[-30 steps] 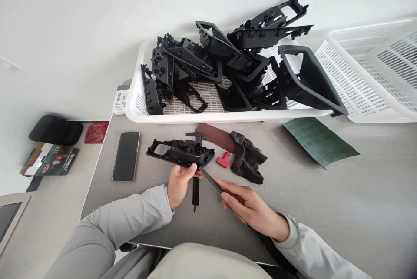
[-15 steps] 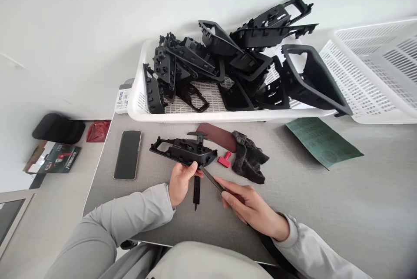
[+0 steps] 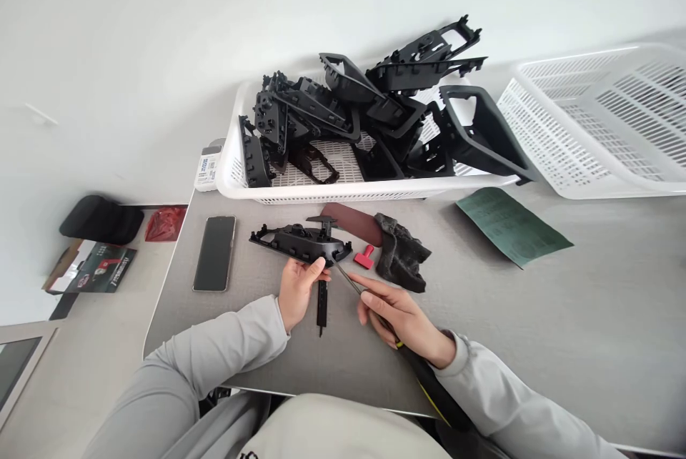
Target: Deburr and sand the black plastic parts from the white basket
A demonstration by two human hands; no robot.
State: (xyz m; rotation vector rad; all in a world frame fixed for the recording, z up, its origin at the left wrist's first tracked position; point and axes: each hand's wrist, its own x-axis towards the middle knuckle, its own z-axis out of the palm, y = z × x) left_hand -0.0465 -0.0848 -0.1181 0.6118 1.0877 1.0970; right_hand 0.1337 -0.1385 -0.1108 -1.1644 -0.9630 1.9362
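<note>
My left hand (image 3: 301, 290) grips a black plastic trim part (image 3: 300, 244) by its near edge, thumb on top. The part has clips along its rim and an opening toward its left end. My right hand (image 3: 399, 312) is closed round a slim metal file (image 3: 351, 280) with a black and yellow handle (image 3: 429, 384). The file's tip meets the near right edge of the trim part. Beneath the part lies a black caliper (image 3: 322, 305), its middle hidden. Just right of the part are a small red tool (image 3: 364, 257) and a dark grey cloth (image 3: 401, 255).
A white basket (image 3: 321, 194) heaped with black plastic parts stands along the wall, beside another white basket (image 3: 622, 116). On the table lie a phone (image 3: 214, 254), a dark red strip (image 3: 351, 221) and a curled green sheet (image 3: 511, 226). A small white box (image 3: 207, 167) stands at the left basket's end.
The file now stands at a steeper angle to the trim part, and its handle shows below my right hand. The trim part has tilted, showing more of its side. The camera view has shifted slightly.
</note>
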